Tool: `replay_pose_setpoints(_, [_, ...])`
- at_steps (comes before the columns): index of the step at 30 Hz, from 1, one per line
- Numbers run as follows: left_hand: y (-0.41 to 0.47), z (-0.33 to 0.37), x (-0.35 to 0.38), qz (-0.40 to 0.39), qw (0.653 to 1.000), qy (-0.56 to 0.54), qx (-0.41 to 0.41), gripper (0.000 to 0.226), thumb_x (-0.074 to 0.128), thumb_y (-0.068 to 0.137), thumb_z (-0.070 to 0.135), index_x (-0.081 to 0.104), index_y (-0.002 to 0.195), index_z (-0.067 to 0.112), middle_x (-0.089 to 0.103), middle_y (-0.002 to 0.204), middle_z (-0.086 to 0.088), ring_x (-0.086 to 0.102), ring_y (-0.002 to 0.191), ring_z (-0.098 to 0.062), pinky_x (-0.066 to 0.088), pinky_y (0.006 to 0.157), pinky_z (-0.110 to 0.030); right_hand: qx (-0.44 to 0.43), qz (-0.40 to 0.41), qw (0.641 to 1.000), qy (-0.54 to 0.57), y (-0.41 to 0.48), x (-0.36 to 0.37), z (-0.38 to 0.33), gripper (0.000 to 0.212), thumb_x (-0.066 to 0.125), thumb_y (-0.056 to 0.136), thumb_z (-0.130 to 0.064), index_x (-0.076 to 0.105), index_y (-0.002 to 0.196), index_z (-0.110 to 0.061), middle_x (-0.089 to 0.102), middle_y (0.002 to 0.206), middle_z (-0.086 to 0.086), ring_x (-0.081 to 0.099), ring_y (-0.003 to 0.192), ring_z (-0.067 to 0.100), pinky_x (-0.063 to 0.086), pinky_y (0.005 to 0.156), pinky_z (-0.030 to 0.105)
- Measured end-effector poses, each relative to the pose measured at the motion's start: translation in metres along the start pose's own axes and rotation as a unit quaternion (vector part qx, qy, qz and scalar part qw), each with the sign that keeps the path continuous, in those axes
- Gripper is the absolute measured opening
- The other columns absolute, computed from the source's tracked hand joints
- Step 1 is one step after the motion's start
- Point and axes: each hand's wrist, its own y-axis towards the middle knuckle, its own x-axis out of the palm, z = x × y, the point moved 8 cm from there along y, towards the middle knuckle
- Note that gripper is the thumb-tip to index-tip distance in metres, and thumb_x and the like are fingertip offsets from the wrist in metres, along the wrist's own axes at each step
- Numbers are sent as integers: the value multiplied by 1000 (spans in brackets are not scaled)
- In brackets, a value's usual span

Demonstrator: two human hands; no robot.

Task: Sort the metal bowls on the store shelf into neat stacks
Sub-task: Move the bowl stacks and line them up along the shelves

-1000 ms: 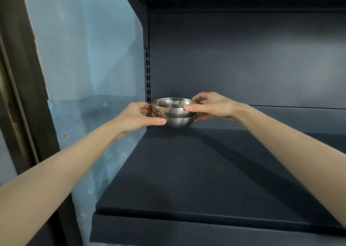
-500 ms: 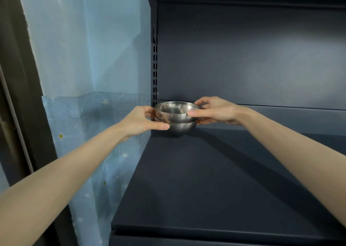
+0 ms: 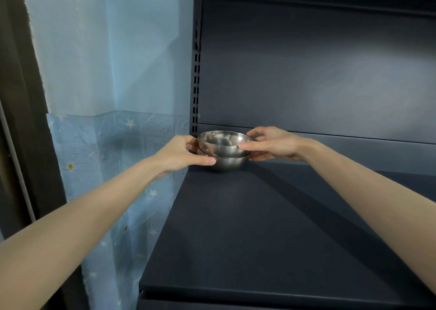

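At the nine o'clock edge of the view stands a dark vertical strip (image 3: 14, 97), and next to it a pale blue wall (image 3: 106, 50) whose lower part is covered with star-printed paper (image 3: 99, 149). The left forearm comes in from eight o'clock and rises toward the centre, where the left hand (image 3: 181, 155) meets the stack at its nine o'clock side. Its thumb (image 3: 207, 161) lies along the front of the lower bowl (image 3: 230, 164) just under the rim, and its fingers curl round the far side, so the hand grips the stack. The upper bowl (image 3: 221, 142) is nested upright inside the lower one, both of bright metal, at the centre of the view in the back left corner of the dark shelf (image 3: 259, 227), just beside the slotted upright (image 3: 195, 85). Whether the lower bowl's base rests on the shelf or hangs just clear of it cannot be told. At the stack's three o'clock side the right hand (image 3: 271, 144) pinches the upper bowl, thumb tip pressed to its near wall and fingers curled over the far rim; its forearm runs off toward four o'clock. Behind, from twelve to three o'clock, is the shelf's plain dark back panel (image 3: 306, 73).
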Motion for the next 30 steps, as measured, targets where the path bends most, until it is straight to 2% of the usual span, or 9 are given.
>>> replay_pose_setpoints(6, [4, 3, 10, -20, 1000, -12, 7, 25, 81, 73, 22, 69, 95, 19, 69, 91, 3, 66, 84, -3, 45, 82, -14, 12, -4, 1000, -12, 4, -7, 5, 65, 74, 77, -38, 47, 129, -11, 65, 121, 7, 68, 102, 17, 53, 94, 30])
replay_pose_setpoints(9, [6, 2, 13, -23, 1000, -16, 13, 22, 81, 74, 24, 69, 93, 22, 69, 91, 4, 65, 86, -5, 47, 90, -20, 20, -5, 1000, -11, 3, -9, 8, 69, 74, 75, -40, 46, 131, -11, 64, 121, 9, 68, 103, 18, 53, 94, 31])
replay_pose_setpoints(12, [9, 1, 15, -23, 1000, -15, 13, 30, 81, 73, 28, 70, 100, 20, 71, 94, 4, 66, 92, -7, 48, 94, -24, 26, -7, 1000, -17, 2, -12, 11, 66, 71, 80, -39, 45, 132, -9, 64, 121, 11, 67, 103, 20, 53, 93, 31])
replay_pose_setpoints(19, [11, 5, 25, -36, 999, -21, 9, 24, 79, 76, 28, 70, 98, 24, 72, 96, 3, 66, 94, -8, 51, 91, -28, 30, -18, 999, -32, -3, -19, 14, 56, 68, 80, -43, 51, 124, -12, 65, 120, 9, 67, 104, 20, 52, 95, 32])
replay_pose_setpoints(24, [13, 10, 32, -44, 999, -22, 13, 33, 79, 76, 28, 68, 106, 17, 72, 101, -2, 67, 94, -11, 53, 87, -26, 30, -20, 998, -43, -10, -24, 15, 82, 73, 61, -54, 49, 128, -11, 65, 119, 7, 68, 102, 19, 52, 95, 34])
replay_pose_setpoints(30, [13, 10, 38, -50, 998, -27, 6, 39, 78, 76, 28, 65, 110, 15, 71, 102, -2, 67, 94, -12, 54, 85, -25, 30, -9, 999, -39, -13, -28, 18, 87, 74, 63, -51, 45, 133, -9, 66, 118, 8, 69, 100, 20, 53, 94, 34])
